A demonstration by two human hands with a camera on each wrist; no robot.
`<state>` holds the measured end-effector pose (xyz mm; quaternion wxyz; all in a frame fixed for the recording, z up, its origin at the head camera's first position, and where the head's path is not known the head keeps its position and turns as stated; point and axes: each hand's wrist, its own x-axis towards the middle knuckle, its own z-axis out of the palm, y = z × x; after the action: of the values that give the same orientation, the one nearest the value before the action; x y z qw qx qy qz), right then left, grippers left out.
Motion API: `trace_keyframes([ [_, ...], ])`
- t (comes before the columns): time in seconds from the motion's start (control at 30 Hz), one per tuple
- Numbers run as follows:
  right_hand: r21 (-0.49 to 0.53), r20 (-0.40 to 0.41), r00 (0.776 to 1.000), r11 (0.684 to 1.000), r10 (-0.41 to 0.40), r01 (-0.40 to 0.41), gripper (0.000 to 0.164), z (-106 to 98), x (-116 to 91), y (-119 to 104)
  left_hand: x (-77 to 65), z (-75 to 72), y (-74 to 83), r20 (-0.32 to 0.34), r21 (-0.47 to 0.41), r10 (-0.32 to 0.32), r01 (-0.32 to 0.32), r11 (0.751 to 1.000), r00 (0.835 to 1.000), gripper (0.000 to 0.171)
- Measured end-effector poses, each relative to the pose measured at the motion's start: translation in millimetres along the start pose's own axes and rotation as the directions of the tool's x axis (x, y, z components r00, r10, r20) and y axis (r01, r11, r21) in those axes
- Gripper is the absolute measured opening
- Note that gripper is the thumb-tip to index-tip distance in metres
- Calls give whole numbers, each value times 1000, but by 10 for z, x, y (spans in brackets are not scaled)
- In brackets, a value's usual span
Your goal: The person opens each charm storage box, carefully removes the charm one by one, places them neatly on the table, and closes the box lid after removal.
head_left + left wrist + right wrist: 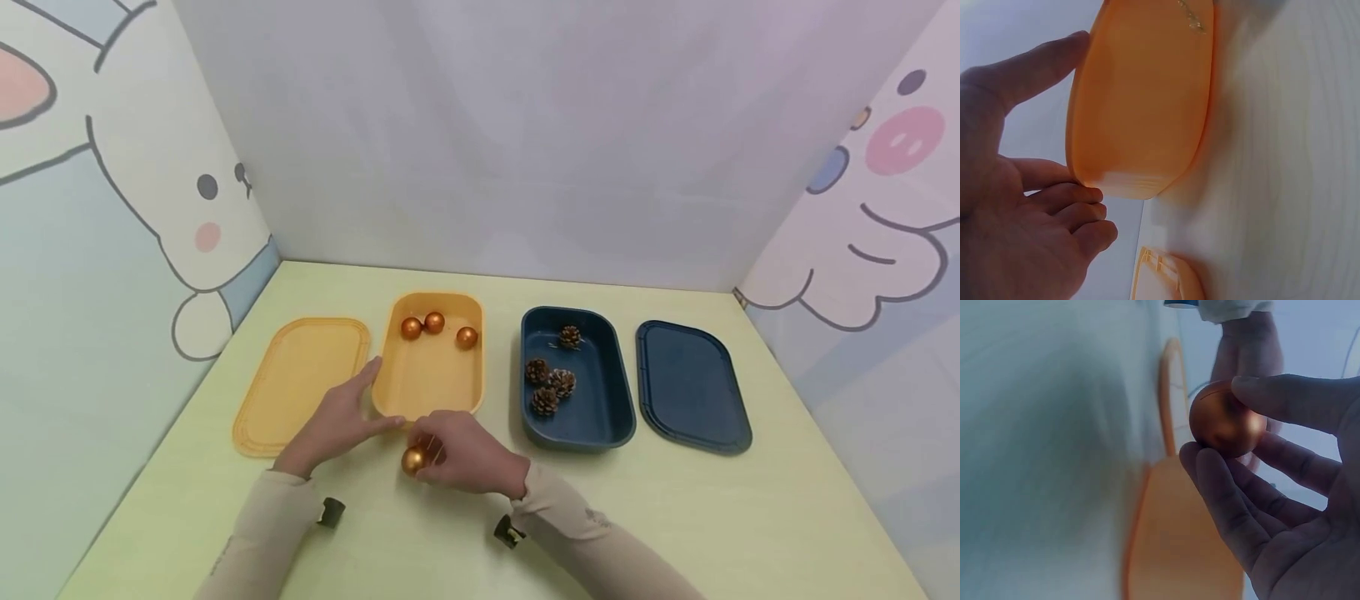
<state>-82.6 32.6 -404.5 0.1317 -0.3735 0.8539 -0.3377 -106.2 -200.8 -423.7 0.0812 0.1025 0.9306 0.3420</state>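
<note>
In the head view my left hand (337,423) holds the near left corner of a yellow plastic box (429,387), thumb along the near rim and fingers at the left side. Three shiny copper-coloured balls (467,337) lie toward the far end inside. Just in front of the box, my right hand (472,454) pinches a gold-coloured ball (413,461) between thumb and fingers, outside the near wall. The right wrist view shows this ball (1227,419) between the thumb and fingertips. Up close, the box wall (1141,100) fills much of the left wrist view.
A yellow lid (300,375) lies flat left of the yellow box. To the right stands a dark blue box (592,408) with several pine cones (545,401) in it, and beyond it a dark blue lid (693,387). Walls with cartoon animals enclose the table (675,517).
</note>
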Motion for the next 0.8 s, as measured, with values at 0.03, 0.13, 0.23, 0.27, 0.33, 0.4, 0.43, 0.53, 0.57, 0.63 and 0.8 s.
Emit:
trace_keyframes([
  [0.03, -22, -2, 1000, 1000, -10, 10, 19, 27, 9, 5, -2, 2, -1, 3, -5, -4, 4, 1000, 1000, 114],
  [0.13, -63, -16, 999, 998, -33, 32, 18, 87, 36, 3, -7, 6, -10, 6, -17, -8, 8, 1000, 1000, 113],
  [0.23, -69, -26, 999, 997, -34, 33, 17, 143, 57, -7, -8, 4, -19, 4, -21, 3, -3, 1000, 1000, 112],
  [0.27, -66, -28, 999, 997, -36, 34, 17, 163, 64, -8, -8, 3, -23, 3, -20, 7, -7, 1000, 1000, 112],
  [0.33, -90, -33, 998, 995, -45, 41, 17, 204, 74, -7, -7, 4, -32, 0, -21, 12, -12, 1000, 1000, 112],
  [0.4, -138, -41, 997, 989, -65, 59, 17, 244, 86, -4, -7, 4, -36, -7, -21, 21, -21, 1000, 1000, 111],
  [0.43, -165, -44, 996, 984, -75, 66, 17, 264, 93, -3, -8, 4, -36, -10, -24, 23, -23, 999, 1000, 111],
  [0.53, -245, -54, 994, 966, -96, 80, 20, 307, 111, -12, -5, 4, -38, -20, -27, 30, -31, 999, 999, 110],
  [0.57, -263, -56, 993, 961, -100, 82, 20, 318, 118, -15, -3, 5, -39, -21, -26, 33, -33, 999, 999, 110],
  [0.63, -280, -56, 994, 957, -98, 79, 22, 338, 126, -22, -1, 8, -42, -20, -26, 33, -34, 999, 999, 110],
  [0.8, -303, -55, 994, 950, -90, 69, 22, 387, 150, -5, 4, 21, -53, -12, -24, 20, -20, 1000, 1000, 111],
])
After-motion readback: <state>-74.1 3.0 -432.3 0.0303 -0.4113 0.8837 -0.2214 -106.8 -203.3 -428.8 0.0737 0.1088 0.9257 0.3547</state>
